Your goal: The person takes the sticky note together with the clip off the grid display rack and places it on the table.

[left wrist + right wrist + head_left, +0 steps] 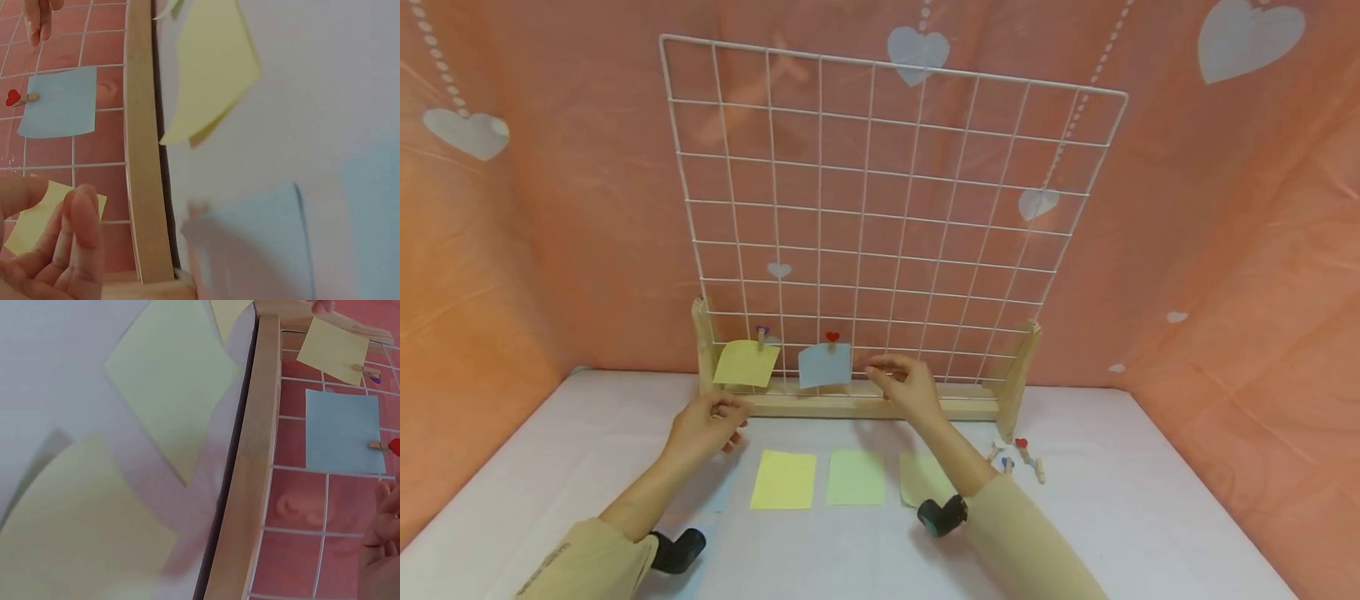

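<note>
Pink cloth backs a white table [1150,500] where a wire grid [887,208] stands in a wooden base. Both hands hover by its bottom rail, holding nothing: left hand [707,425] loosely curled below a clipped yellow note [745,364], right hand [906,385] relaxed beside a clipped blue note [824,365]. Loose notes [784,479] lie nearer the person.

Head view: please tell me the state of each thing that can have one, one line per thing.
Wire grid: upright in wooden stand.
Yellow note: clipped to grid.
Blue note: clipped to grid.
Loose notes: flat on table.
Spare clips: loose on table.
Left hand: fingers curled, apparently empty.
Right hand: open, near grid.
</note>
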{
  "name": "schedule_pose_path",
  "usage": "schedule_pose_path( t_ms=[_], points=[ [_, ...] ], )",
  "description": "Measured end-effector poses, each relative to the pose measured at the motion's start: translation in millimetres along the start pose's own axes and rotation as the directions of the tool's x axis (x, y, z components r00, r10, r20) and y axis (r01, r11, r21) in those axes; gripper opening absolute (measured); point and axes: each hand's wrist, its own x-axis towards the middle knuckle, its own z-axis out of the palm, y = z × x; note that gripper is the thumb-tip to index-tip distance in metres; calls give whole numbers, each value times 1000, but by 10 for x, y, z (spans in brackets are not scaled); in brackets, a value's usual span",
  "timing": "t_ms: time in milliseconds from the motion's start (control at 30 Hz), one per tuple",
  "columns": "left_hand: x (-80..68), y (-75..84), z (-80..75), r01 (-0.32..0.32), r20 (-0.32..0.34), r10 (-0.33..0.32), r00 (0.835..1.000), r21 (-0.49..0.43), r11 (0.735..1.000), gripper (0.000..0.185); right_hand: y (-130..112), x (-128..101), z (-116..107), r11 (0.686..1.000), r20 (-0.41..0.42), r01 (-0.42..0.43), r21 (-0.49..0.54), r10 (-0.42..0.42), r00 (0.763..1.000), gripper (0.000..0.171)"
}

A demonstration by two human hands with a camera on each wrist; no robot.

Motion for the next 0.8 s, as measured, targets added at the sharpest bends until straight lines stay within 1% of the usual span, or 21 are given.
schedule_pose_path(
  t_ms=[100, 200, 300, 433, 600, 800],
  points=[
    [55, 39, 56, -5, -56, 2, 998, -48, 999, 34, -26, 27, 43, 999, -11, 40, 27, -39, 999, 20],
    [107, 74, 122, -25, -116, 12, 993, -112, 993, 33, -51, 58, 92, 994, -27, 72, 77, -70, 997, 18],
    [151, 108, 189, -45, -156, 18, 988, -173, 984, 31, -77, 86, 144, 989, -35, 91, 117, -87, 996, 18],
    [196, 155, 274, -74, -173, 36, 984, -217, 973, 28, -107, 107, 202, 986, -40, 112, 127, -107, 993, 20],
    [239, 209, 363, -127, -181, 83, 980, -250, 960, 28, -161, 124, 265, 985, -46, 138, 104, -134, 990, 24],
    [283, 248, 437, -169, -202, 119, 972, -254, 952, 29, -220, 142, 353, 986, -38, 142, 86, -140, 989, 30]
  ],
)
